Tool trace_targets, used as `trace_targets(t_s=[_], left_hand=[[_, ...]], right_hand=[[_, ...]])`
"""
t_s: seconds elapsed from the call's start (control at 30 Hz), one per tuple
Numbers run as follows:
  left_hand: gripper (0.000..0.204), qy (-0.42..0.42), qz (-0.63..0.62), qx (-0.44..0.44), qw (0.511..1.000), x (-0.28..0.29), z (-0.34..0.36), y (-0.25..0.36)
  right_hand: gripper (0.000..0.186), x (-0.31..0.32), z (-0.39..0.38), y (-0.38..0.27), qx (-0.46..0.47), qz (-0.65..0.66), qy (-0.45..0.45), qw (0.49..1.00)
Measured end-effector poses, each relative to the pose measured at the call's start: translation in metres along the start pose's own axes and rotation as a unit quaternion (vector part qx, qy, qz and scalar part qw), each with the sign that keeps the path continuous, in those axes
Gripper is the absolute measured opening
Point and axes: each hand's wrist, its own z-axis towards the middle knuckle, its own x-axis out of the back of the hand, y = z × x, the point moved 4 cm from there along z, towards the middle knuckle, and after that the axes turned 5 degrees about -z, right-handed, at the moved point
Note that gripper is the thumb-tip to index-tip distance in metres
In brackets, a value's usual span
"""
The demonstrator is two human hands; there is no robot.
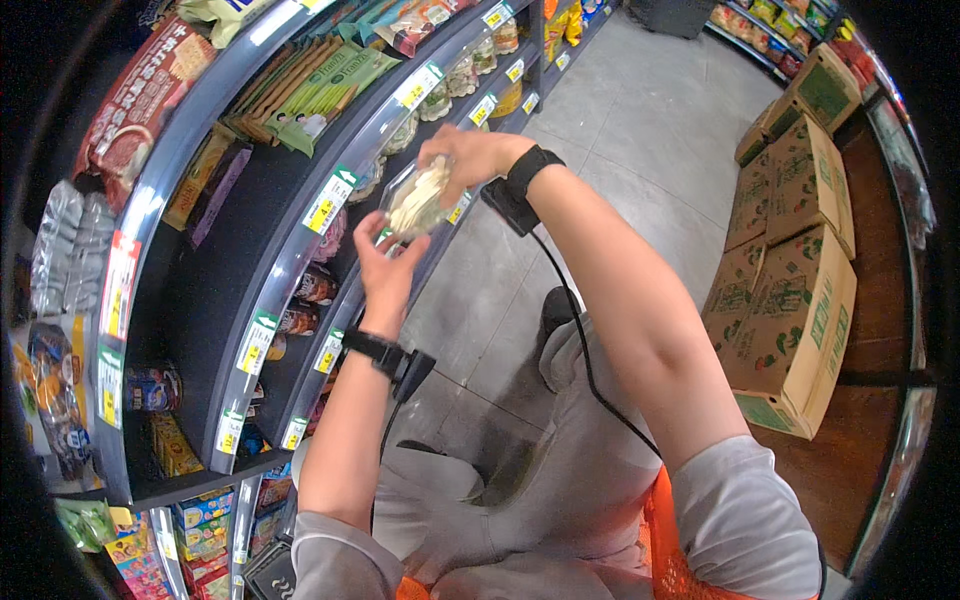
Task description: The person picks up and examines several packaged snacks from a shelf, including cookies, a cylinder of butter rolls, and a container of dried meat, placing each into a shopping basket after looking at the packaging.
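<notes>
Between my two hands is a clear plastic tub of pale, cream-coloured pieces [418, 198], tilted in front of the lower shelves. My left hand [388, 262] grips its lower end with thumb and fingers. From above, my right hand [468, 165] holds the upper end, its fingers curled over the rim. Similar clear tubs [437, 102] stand in a row on the shelf just beyond my hands. What exactly the pale pieces are cannot be made out.
A curved dark shelf unit [230, 310] with price tags runs along my left, carrying green packets [330, 90] and small cans [318, 285]. Brown cardboard boxes [780, 330] are stacked on the right. Grey tiled floor [620, 150] lies between. Cables hang from both wrist straps.
</notes>
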Motion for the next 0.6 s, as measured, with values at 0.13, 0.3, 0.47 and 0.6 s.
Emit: trace_targets(t_s=[0.13,0.3,0.47,0.6], left_hand=[[0.065,-0.079,-0.105,0.066,0.989,0.024,-0.050,0.023],[0.047,-0.108,-0.188,0.070,0.974,0.040,-0.090,0.062],[0.052,-0.058,-0.268,0.145,0.951,0.055,-0.091,0.058],[0.052,-0.065,-0.265,0.128,0.953,0.050,-0.085,0.065]], right_hand=[[0.061,-0.013,-0.047,-0.057,-0.036,0.160,-0.094,0.982],[0.048,-0.043,-0.084,-0.089,-0.052,0.364,0.021,0.930],[0.066,-0.057,-0.095,-0.108,-0.033,0.481,0.047,0.875],[0.066,-0.065,-0.088,-0.101,-0.062,0.496,0.021,0.866]])
